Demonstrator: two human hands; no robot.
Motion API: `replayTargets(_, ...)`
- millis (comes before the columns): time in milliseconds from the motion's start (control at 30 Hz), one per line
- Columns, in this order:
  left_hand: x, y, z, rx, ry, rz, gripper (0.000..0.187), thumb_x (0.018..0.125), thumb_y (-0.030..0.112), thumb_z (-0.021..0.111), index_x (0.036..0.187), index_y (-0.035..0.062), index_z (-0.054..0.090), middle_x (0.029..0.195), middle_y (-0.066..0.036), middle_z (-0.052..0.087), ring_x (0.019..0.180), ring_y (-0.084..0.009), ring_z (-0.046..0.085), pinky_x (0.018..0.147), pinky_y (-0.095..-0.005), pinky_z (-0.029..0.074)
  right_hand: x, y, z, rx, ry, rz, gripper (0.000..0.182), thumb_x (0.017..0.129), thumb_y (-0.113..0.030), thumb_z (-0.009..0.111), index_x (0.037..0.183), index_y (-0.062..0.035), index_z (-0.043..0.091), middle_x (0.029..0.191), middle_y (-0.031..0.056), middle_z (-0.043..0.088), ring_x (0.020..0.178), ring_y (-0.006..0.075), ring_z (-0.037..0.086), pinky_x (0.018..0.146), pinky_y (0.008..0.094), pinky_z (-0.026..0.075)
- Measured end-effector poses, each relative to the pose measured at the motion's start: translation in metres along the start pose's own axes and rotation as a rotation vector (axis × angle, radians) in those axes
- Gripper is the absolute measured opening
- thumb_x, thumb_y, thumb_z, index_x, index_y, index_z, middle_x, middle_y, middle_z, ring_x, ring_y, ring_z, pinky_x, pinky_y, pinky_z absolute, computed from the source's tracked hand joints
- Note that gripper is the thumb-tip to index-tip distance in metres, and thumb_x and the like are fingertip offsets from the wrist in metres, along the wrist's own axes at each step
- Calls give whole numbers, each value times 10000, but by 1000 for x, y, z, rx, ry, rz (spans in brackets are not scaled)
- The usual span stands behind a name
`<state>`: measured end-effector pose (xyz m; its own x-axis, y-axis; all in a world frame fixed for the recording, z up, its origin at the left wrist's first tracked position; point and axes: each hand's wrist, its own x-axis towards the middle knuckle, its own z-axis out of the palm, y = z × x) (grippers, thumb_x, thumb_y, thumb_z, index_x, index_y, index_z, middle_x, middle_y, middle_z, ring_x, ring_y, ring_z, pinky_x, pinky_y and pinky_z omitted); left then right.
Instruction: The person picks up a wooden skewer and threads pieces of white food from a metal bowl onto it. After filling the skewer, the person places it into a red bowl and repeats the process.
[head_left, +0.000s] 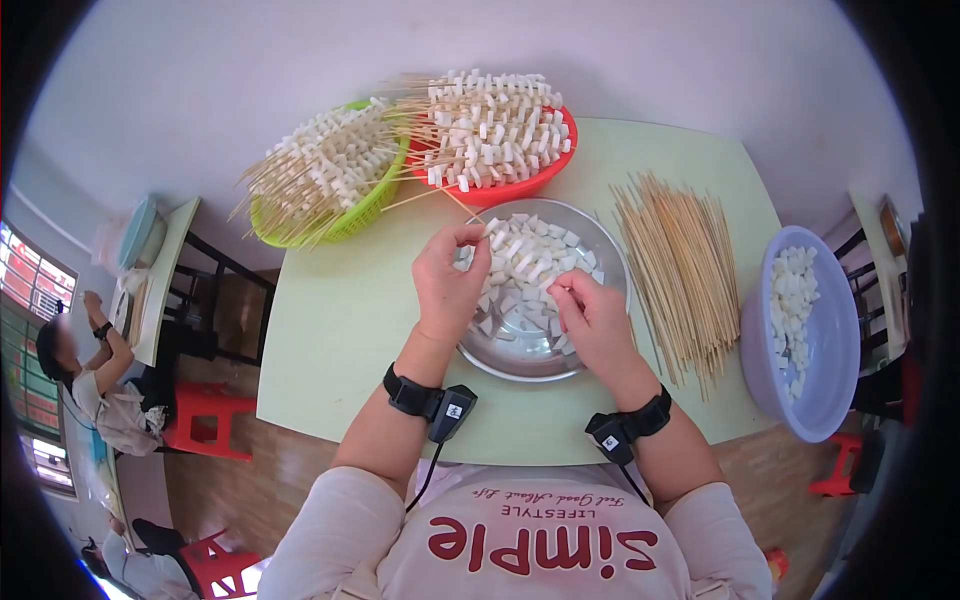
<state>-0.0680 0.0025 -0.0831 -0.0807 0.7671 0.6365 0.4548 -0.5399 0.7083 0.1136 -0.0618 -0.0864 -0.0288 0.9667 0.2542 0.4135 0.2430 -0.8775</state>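
Over the steel bowl [525, 373], my left hand [448, 285] pinches a bamboo skewer between thumb and forefinger. Its bare end slants up and left past my fingertips, and white pieces overlap its line toward the right. My right hand [597, 322] has thumb and forefinger closed on a small white piece [553, 281], partly hidden by the fingers. Beneath both hands, the bowl holds many loose white cut pieces [540, 240], flat and blocky in shape.
Loaded skewers fill a green basket [390, 190] and a red basket [545, 180] at the back. Bare bamboo sticks [680, 280] lie right of the bowl. A lilac basin [835, 350] with more white pieces sits at the table's right edge. Two people are at the left beside red stools [205, 420].
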Motion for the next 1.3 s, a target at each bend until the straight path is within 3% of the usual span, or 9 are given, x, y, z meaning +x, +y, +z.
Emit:
replayTargets(100, 0, -2, 0, 6, -1, 6, 140, 761, -3, 677, 896, 9, 642, 823, -100, 662, 748, -191, 648, 724, -285, 513, -1, 0, 0, -29, 15, -37, 85, 886, -115, 576, 884, -30, 574, 630, 129, 580, 546, 247, 581, 518, 321, 428)
replayTargets(200, -1, -2, 0, 11, 5, -26, 128, 780, -3, 679, 903, 1, 645, 805, -60, 658, 763, -117, 609, 742, -246, 488, -2, 0, 1, -14, 50, -57, 84, 885, -109, 577, 879, -26, 567, 630, 122, 584, 541, 231, 579, 517, 314, 427)
replayTargets(333, -2, -5, 1, -29, 4, -40, 135, 783, -9, 672, 914, -6, 638, 825, -62, 658, 778, -122, 615, 754, -248, 488, -1, -4, 0, 55, -6, 67, 82, 887, -103, 576, 880, -22, 566, 630, 120, 586, 533, 207, 575, 517, 306, 428)
replayTargets(433, -1, -7, 1, -91, -14, -40, 135, 796, -16, 650, 929, -11, 631, 845, -63, 657, 788, -126, 615, 765, -252, 486, -1, 3, 3, 97, 44, 22, 94, 907, -105, 557, 873, -17, 558, 598, 83, 567, 508, 144, 540, 499, 278, 412)
replayTargets(500, 0, -8, 0, -121, -30, -31, 133, 805, -19, 637, 937, -13, 628, 854, -62, 656, 792, -127, 613, 774, -255, 483, 0, 3, 2, 261, 75, 105, 99, 920, -99, 542, 865, -16, 547, 574, 40, 532, 497, 90, 493, 480, 247, 384)
replayTargets(600, 3, -11, -2, -88, 1, 52, 166, 797, -10, 635, 962, -1, 626, 850, -96, 664, 774, -194, 646, 766, -294, 509, 2, 1, 0, 329, 64, 139, 99, 925, -89, 536, 861, -14, 537, 569, 6, 506, 501, 56, 462, 471, 223, 360)
replayTargets(767, 3, -16, -9, 2, -56, -86, 177, 805, 4, 639, 981, 12, 630, 876, -97, 650, 765, -176, 610, 716, -295, 485, 3, 1, 1, 329, 72, 143, 99, 917, -85, 547, 856, -8, 539, 565, 9, 510, 498, 58, 466, 470, 223, 362)
replayTargets(967, 13, -5, -8, -55, -66, -35, 172, 800, 43, 677, 966, 14, 639, 816, -58, 630, 685, -133, 576, 649, -276, 465, 3, 9, 5, 316, 83, 86, 102, 911, -89, 557, 854, -5, 543, 559, 10, 511, 492, 60, 459, 465, 231, 357)
replayTargets(1300, 9, 9, 1, -133, -55, -153, 125, 799, 22, 677, 916, -3, 643, 788, -17, 634, 712, -70, 557, 685, -234, 477, 1, 11, 6, 208, 102, 43, 104, 882, -98, 593, 853, -5, 560, 555, 72, 509, 480, 112, 444, 475, 281, 360)
